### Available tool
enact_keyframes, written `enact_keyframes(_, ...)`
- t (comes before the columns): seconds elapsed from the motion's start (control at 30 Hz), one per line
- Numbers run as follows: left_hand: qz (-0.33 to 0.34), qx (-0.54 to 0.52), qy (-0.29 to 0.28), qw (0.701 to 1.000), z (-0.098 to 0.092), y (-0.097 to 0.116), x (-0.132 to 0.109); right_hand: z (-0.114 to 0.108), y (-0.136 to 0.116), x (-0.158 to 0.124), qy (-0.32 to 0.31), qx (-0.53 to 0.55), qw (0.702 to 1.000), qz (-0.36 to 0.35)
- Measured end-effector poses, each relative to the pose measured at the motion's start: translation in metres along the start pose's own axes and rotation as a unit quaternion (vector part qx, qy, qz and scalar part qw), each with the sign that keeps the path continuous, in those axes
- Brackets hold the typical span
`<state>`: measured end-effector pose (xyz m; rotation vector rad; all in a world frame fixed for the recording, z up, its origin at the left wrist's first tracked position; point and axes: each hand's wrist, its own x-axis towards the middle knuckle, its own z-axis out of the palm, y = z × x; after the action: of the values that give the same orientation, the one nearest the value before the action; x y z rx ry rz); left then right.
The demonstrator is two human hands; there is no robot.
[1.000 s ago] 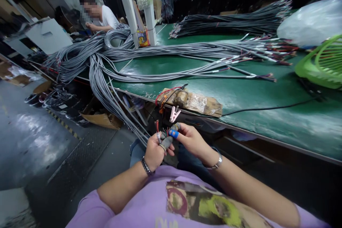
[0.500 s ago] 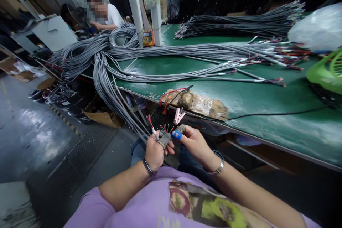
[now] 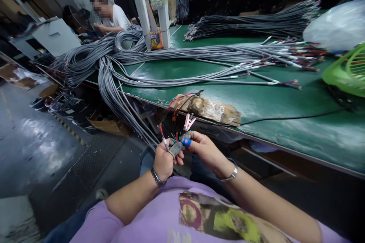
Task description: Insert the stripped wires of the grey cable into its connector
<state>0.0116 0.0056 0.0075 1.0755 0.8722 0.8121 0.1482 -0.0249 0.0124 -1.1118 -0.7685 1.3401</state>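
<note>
My left hand [image 3: 167, 159] is closed round a grey multi-core cable, with grey covers on its fingertips. Thin coloured wires [image 3: 176, 136] fan out above that thumb. Another cable end [image 3: 162, 133], with a white band and red wires, sticks up beside the hand. My right hand [image 3: 201, 147] pinches at the fanned wires, a blue cover on its thumb and a grey one on its finger; the wire between those fingertips is mostly hidden. Just above them a pink clip [image 3: 189, 122] stands at the bench edge, by a wooden board [image 3: 230, 115] bearing a brown lump.
Bundled grey cables [image 3: 176, 54] run along the green bench [image 3: 285, 108] and hang over its front edge on the left. Black cables [image 3: 251, 26], a white plastic bag [image 3: 338, 24] and a green basket [image 3: 346, 72] lie farther back. Another person [image 3: 115, 19] sits behind the bench.
My right fingers have moved in closer to the left thumb and the fanned wires. An orange wire that showed near them is no longer distinct. The view has shifted slightly.
</note>
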Motion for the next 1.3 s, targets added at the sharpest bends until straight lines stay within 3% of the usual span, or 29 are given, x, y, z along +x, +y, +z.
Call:
enact_keyframes(0.2, 0.015, 0.004, 0.016, 1.0, -0.003, -0.002, 0.002, -0.001, 0.003, -0.003, 0.052, 0.018, 0.998, -0.006)
enact_keyframes(0.4, 0.002, 0.01, 0.001, 1.0, -0.001, -0.001, 0.001, -0.006, 0.004, 0.0, 0.011, 0.045, 0.999, 0.026)
enact_keyframes(1.07, -0.053, -0.018, -0.032, 0.998, -0.005, 0.003, 0.004, -0.007, 0.004, 0.0, -0.029, 0.018, 0.999, -0.028)
enact_keyframes(1.3, -0.059, -0.06, -0.066, 0.994, -0.01, 0.002, 0.006, 0.002, 0.015, 0.0, -0.048, 0.164, 0.983, 0.073)
